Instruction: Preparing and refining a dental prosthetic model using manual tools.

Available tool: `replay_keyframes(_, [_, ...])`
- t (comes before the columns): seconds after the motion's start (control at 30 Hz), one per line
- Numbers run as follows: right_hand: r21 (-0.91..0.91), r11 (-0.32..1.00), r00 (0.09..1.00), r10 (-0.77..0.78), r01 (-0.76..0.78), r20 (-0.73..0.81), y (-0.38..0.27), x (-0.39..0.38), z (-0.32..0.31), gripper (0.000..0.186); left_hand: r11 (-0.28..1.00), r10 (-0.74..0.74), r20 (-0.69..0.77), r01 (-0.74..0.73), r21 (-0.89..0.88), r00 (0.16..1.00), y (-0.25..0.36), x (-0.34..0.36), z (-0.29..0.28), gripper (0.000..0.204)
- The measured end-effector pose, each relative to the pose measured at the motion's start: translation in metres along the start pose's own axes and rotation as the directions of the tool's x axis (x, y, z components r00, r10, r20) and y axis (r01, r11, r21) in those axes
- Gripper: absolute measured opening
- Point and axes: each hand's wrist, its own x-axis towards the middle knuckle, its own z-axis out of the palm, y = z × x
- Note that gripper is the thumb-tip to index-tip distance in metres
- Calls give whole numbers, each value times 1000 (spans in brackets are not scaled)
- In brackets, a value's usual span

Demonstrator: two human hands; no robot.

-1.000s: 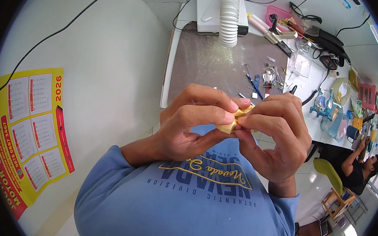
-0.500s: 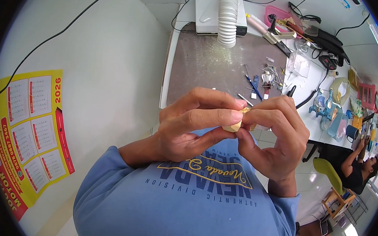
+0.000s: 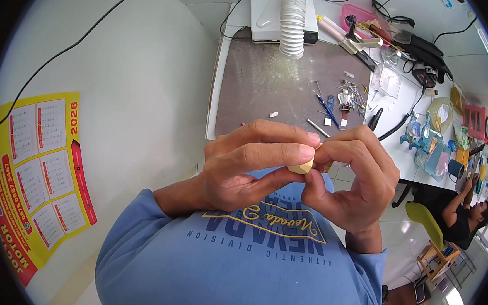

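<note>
A small pale-yellow block [image 3: 301,167] with flat cut sides, like a piece of plaster model, is held up in front of my chest. Fingertips and thumb of my left hand [image 3: 238,160] pinch it from the left. My right hand [image 3: 362,179] is curled at its right end, index finger above and thumb below. Most of the block is hidden behind the fingers. Past my hands, on the brown bench mat [image 3: 253,86], lie a small white fragment [image 3: 273,114], a silver rod-like tool [image 3: 317,128] and a blue pen-like tool [image 3: 327,110].
Several small burs and metal bits [image 3: 354,98] lie at the mat's right. A white ribbed hose [image 3: 292,27] hangs over a white box [image 3: 263,16] at the back. A black coiled cord [image 3: 397,127] and blue articulator [image 3: 421,134] are further right. A co-worker [image 3: 447,215] sits at far right.
My hands have shifted slightly down relative to the bench, baring the small white fragment on the mat. The block has turned a little between my fingers.
</note>
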Motion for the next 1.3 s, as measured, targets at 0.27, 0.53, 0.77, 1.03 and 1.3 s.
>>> replay_keyframes(0.27, [9, 1000, 1000, -15, 15, -18, 1, -1, 1, 25, 1000, -4, 12, 4, -4, 1000, 0, 0, -1, 43])
replay_keyframes(0.53, [10, 999, 999, -39, 39, -31, 3, -3, 1, 25, 1000, 7, 10, -7, 5, 1000, -1, -1, 1, 44])
replay_keyframes(0.77, [33, 999, 1000, 13, -12, -23, 1, -5, 0, 30, 999, -32, -5, 32, -10, 999, 1, 0, -1, 43])
replay_keyframes(1.03, [49, 998, 1000, 25, -25, -5, 1, -5, -5, 32, 999, -41, -9, 41, -19, 999, 2, 0, -2, 45])
replay_keyframes(1.3, [44, 999, 1000, 2, -2, 2, 5, -6, -4, 25, 998, -55, -8, 55, -12, 998, 2, -1, -4, 46])
